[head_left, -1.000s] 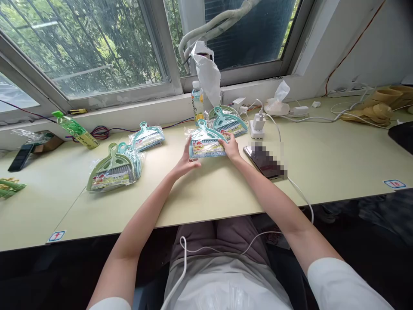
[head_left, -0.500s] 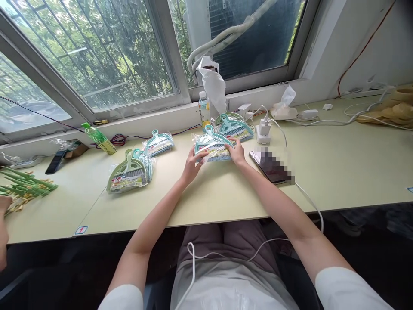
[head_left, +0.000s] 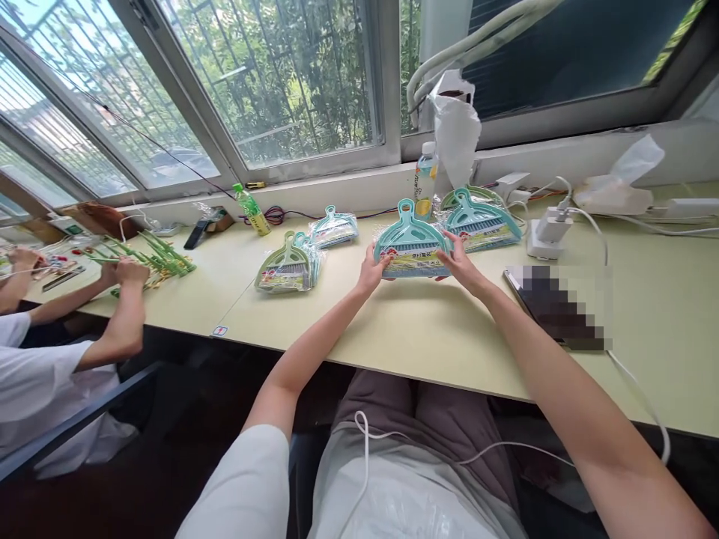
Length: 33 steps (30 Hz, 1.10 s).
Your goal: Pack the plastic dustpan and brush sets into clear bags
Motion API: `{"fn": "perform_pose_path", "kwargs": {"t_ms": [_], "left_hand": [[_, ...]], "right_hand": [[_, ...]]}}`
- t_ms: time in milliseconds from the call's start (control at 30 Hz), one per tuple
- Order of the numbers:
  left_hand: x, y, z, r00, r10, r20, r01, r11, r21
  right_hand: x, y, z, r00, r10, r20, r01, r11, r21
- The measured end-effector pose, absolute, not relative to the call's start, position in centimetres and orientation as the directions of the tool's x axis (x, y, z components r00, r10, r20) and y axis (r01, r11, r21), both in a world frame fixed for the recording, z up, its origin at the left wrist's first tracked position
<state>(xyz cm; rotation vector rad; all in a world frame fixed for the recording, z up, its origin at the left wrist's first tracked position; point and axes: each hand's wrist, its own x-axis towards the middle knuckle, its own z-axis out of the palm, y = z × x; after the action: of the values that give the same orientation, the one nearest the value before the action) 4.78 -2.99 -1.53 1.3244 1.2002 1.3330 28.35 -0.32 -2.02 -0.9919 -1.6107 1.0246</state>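
Note:
Between my two hands is a teal dustpan and brush set [head_left: 410,241] in clear wrap, its printed label facing me. My left hand [head_left: 373,271] grips its left edge, thumb on the front. On the right edge my right hand [head_left: 460,262] is closed the same way, fingers partly hidden behind the pack. Just behind it to the right lies another wrapped teal dustpan set [head_left: 483,224], with a green dustpan [head_left: 457,198] partly hidden beyond. Left of my hands, a green dustpan set [head_left: 284,268] overlaps teal ones, and a teal dustpan set [head_left: 333,227] rests further back.
A drink bottle [head_left: 425,183] stands near the window; a green bottle [head_left: 252,209] leans left. A white charger [head_left: 549,228], a partly blurred phone [head_left: 553,307] and a cable [head_left: 640,397] are on my right. At far left, a co-worker's hands [head_left: 132,273] handle green stems [head_left: 162,258].
The view has turned left, bringing people at the left into sight. The dustpan set in my hands has tipped more upright, its label now facing me. Both hands still hold it.

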Motion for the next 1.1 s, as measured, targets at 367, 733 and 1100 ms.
{"fn": "perform_pose_path", "kwargs": {"t_ms": [367, 733, 1100], "left_hand": [[-2.7, -14.7, 0.5, -0.100, 0.977, 0.186, 0.208, -0.162, 0.965], [-23.3, -16.9, -0.5, -0.327, 0.884, 0.335, 0.820, 0.088, 0.566], [-26.8, -11.9, -0.4, -0.522, 0.806, 0.278, 0.660, 0.175, 0.731]], "right_hand": [[21.6, -6.8, 0.2, -0.566, 0.824, 0.005, -0.050, -0.029, -0.998], [18.4, -7.5, -1.4, -0.564, 0.802, -0.194, -0.008, -0.240, -0.971], [9.0, -6.4, -0.8, -0.590, 0.796, -0.138, 0.043, -0.140, -0.989]]}}
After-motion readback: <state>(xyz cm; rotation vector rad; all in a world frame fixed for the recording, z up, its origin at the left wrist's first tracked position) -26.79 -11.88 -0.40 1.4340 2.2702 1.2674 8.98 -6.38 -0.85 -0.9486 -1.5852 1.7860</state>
